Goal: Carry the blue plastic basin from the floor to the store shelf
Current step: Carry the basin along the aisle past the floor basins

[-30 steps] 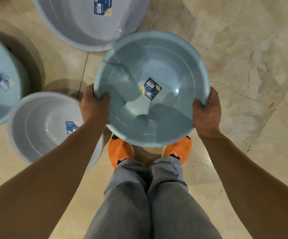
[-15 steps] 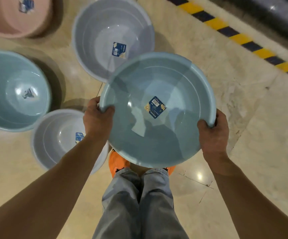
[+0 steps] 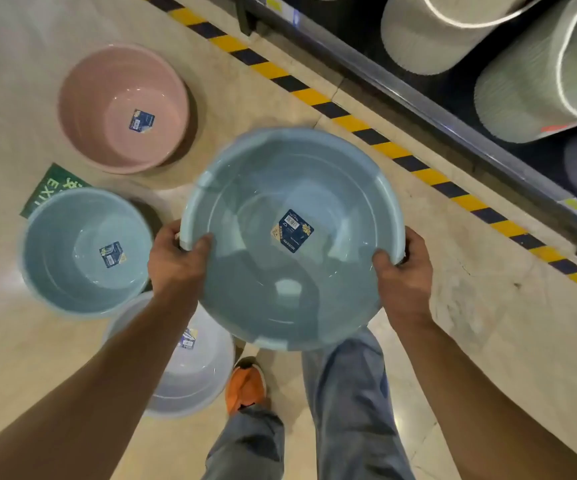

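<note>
Above marble floor, blue basin mouth-up.

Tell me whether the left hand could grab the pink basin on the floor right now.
Probably not as things stand. The left hand is clamped on the rim of the blue basin, which the right hand also holds, and the pink basin sits on the floor well beyond it. It would have to let go first.

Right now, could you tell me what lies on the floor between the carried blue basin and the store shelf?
In the head view, only bare floor and a yellow-and-black striped strip lie between the blue basin and the shelf.
</note>
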A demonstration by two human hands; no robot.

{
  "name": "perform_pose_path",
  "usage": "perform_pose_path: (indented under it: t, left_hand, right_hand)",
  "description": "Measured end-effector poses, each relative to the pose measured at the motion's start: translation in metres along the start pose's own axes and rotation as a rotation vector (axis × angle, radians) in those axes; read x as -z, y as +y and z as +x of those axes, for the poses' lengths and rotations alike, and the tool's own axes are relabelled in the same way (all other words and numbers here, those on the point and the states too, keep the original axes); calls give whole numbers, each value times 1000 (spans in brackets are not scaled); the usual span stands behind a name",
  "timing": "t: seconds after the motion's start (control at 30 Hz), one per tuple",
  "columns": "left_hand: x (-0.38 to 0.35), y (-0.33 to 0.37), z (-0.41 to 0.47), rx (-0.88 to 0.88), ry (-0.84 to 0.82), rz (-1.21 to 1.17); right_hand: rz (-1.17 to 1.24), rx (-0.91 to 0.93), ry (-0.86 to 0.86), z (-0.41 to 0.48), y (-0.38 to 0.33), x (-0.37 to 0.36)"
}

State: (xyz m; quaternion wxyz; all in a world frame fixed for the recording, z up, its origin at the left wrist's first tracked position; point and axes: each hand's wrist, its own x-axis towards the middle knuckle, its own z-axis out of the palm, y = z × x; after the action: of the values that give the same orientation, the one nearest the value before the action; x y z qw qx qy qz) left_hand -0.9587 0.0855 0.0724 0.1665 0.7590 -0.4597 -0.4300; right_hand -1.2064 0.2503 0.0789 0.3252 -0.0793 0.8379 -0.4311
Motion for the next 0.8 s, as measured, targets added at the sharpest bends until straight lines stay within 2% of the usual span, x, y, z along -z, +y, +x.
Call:
perform_pose_path:
  t: [0.27, 0.43, 0.8]
  left_hand:
    - [-19, 7, 47, 159, 137, -58]
    - [-40, 2, 74, 195, 147, -103]
    - [-89, -42, 138, 245, 130, -125]
  right_hand:
    - [-134, -12, -184, 83, -42, -54]
    - [-231, 7, -275, 129, -51, -84]
    - [-368, 58, -298, 192, -23, -147]
